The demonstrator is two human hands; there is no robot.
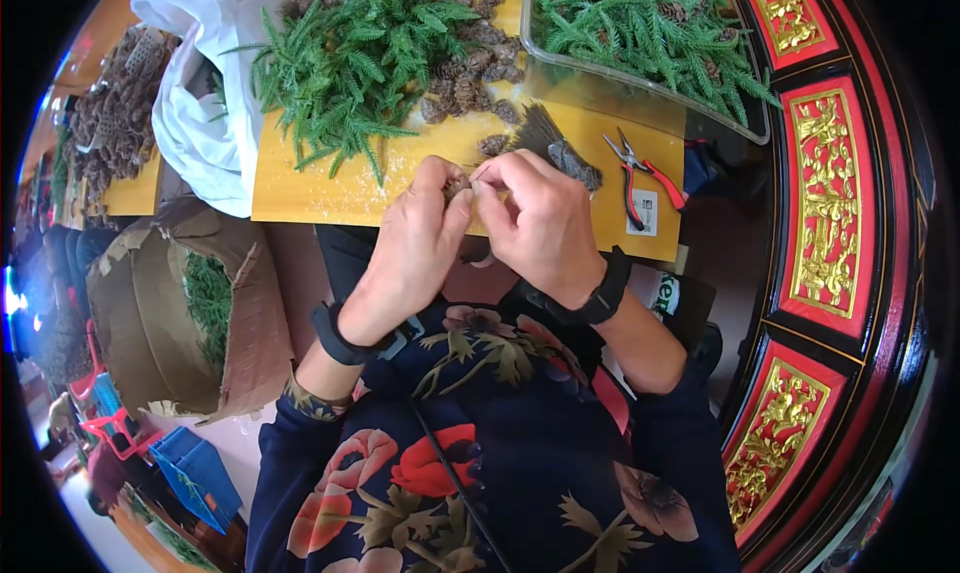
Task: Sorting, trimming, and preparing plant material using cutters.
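Small brown scaly pine cone [456, 187]: it sits between the thumb and forefinger of the bare left hand [425, 218], above the near edge of the yellow wooden tabletop [290, 199]. The left fingers are closed narrowly around it, leaving only a little of its surface in view. The bare right hand [545, 223] meets it from the right, thumb and forefinger drawn together in a tight pinch just beside the cone; whether a thin piece lies between those tips I cannot tell. Each wrist wears a black band. Beyond the hands, toward the far left, lies a heap of green needle-leaved sprigs [350, 63], with a spread of loose brown pine cones [465, 93] along its right side. Just beyond the right hand rests a bundle of thin dark wires [548, 141], and to its right lie pliers with red and black handles [631, 163], partly over a white printed label [646, 211]. At the far right stands a clear plastic tub [570, 81] full of similar green sprigs and some cones. On the left, a white plastic bag [190, 143] is near the sprigs, and an open brown cardboard box [150, 298] below the tabletop's level holds more greenery.
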